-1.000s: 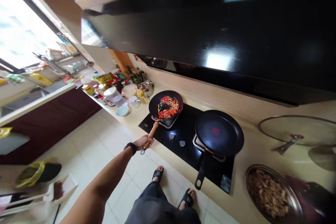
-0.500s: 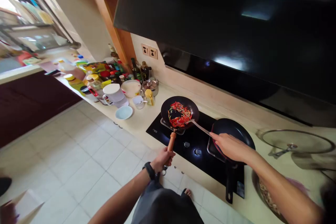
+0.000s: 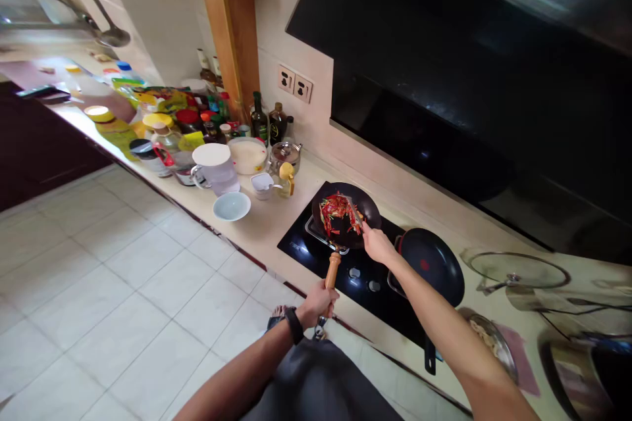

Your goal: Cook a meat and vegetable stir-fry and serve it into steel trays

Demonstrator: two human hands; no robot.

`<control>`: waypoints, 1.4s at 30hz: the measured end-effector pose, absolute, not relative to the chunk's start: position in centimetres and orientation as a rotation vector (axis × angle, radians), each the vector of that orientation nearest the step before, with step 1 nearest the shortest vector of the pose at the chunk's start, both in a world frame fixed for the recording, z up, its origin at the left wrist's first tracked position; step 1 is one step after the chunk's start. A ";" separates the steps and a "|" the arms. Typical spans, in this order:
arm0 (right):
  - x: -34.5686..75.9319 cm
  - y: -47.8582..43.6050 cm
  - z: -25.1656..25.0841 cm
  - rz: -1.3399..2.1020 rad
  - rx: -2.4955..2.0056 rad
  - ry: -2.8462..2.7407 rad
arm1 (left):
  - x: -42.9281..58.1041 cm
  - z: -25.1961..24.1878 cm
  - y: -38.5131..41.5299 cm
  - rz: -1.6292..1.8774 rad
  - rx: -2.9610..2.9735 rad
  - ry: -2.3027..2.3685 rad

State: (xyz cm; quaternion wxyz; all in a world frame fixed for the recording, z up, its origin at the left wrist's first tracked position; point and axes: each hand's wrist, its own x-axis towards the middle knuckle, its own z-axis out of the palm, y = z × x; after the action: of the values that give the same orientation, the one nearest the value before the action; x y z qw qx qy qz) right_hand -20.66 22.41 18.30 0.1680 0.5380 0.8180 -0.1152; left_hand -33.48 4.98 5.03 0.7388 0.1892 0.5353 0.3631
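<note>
My left hand (image 3: 319, 302) is wrapped round the wooden handle of a dark wok (image 3: 371, 205), which sits on the left burner of the black cooktop (image 3: 301, 233). Chopped red chillies (image 3: 336, 207), with some green bits among them, lie in the wok. A metal spatula (image 3: 356, 212) is gripped in my right hand (image 3: 379, 247), its blade down among the chillies at the wok's right side. My right forearm passes in front of a black frying pan (image 3: 439, 263) on the right burner and hides part of it.
A pale blue bowl (image 3: 232, 206), a water jug (image 3: 216, 168), a small white container (image 3: 263, 185) and several bottles stand on the left counter. On the right are a glass lid (image 3: 518, 271) and a metal bowl of food (image 3: 503, 348). A black range hood (image 3: 444, 99) hangs above.
My right hand has moved left and up toward the wok, carrying the spatula further into the chillies. The chillies have shifted in the wok. The camera view has turned; my left hand keeps its hold.
</note>
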 end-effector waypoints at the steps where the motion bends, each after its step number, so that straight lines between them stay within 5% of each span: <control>1: -20.9 22.4 18.2 -0.324 1.513 2.297 | -33.5 5.2 4.9 0.799 0.401 1.210; 11: -14.7 19.0 25.9 -0.369 1.180 2.249 | -33.6 5.3 4.9 0.802 0.457 1.288; 21: -19.8 21.4 19.7 -0.311 1.322 2.357 | -33.7 6.0 4.9 0.647 0.670 1.524; 31: -12.8 21.1 26.1 -0.325 1.094 2.224 | -33.3 6.8 4.9 0.582 0.914 1.678; 42: -14.9 23.5 20.0 -0.269 1.196 2.338 | -32.6 7.4 3.6 0.663 1.527 2.065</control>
State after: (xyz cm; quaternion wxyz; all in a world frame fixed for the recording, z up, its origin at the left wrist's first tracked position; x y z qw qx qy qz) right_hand -14.87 23.48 19.99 0.2481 0.4387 0.8581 -0.0987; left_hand -32.60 3.65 7.37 0.2420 0.5587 0.7553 0.2427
